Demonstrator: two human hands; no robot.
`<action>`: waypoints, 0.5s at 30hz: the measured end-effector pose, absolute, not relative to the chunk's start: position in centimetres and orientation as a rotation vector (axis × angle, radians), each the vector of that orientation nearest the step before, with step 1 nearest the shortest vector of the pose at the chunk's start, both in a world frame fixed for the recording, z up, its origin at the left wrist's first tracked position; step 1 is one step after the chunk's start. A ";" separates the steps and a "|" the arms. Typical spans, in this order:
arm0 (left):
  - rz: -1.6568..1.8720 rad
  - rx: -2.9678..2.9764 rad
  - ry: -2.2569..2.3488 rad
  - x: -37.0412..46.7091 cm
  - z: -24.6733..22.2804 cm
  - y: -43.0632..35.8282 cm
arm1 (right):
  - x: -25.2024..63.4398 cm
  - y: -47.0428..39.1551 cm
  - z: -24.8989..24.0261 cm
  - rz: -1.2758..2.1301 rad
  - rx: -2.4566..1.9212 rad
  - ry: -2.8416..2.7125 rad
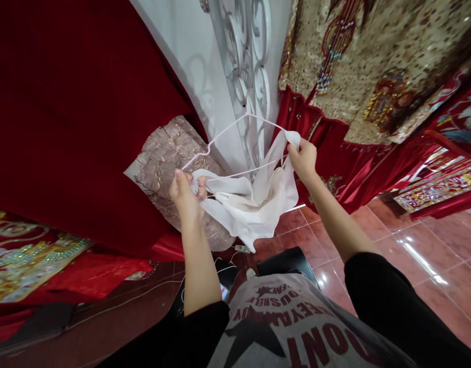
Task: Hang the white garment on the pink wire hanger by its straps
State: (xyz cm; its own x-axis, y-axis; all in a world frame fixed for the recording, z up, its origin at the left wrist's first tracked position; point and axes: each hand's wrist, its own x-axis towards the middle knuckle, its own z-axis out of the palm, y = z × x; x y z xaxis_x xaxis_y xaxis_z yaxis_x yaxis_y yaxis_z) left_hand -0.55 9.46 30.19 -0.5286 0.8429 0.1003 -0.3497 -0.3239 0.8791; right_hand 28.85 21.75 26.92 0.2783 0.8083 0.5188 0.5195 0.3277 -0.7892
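A thin pale pink clothes hanger (pixel 227 124) is held up in front of me, its hook pointing away. Over its right shoulder hangs part of a white garment (pixel 254 204), soft and crumpled, with its lower folds dangling. My right hand (pixel 303 159) pinches the garment at that end of the hanger. My left hand (pixel 186 190) is closed round the hanger's left end, with a white edge of the garment at its fingers. Which part of the garment each hand grips is partly hidden.
A white scrolled metal stand (pixel 243 66) rises straight ahead. Red drapery (pixel 66 102) fills the left; a sequined gold costume (pixel 373 61) hangs at the right. A crinkled pinkish cushion-like thing (pixel 170 148) lies behind my left hand. Below are a black seat (pixel 289 263) and tiled floor (pixel 423 255).
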 end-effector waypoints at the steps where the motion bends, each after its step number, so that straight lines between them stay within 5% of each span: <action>1: 1.919 0.728 1.094 -0.6 30.3 9.4 | 29.1 22.1 27.5 0.344 -1.300 -1.344; 11: 1.857 0.695 1.081 -1.5 31.5 8.7 | 37.0 24.6 35.1 1.365 -0.996 -0.924; 15: 1.785 0.622 1.052 -0.9 31.1 9.0 | 37.7 20.8 33.7 1.311 -0.919 -0.921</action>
State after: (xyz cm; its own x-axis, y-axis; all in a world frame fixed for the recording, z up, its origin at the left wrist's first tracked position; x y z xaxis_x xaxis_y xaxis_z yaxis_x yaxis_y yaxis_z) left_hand -0.85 8.96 31.08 -0.4297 0.9023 -0.0337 -0.4663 -0.1898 0.8640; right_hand 37.66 20.79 33.75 0.0423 0.9986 0.0302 -0.3676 0.0437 -0.9290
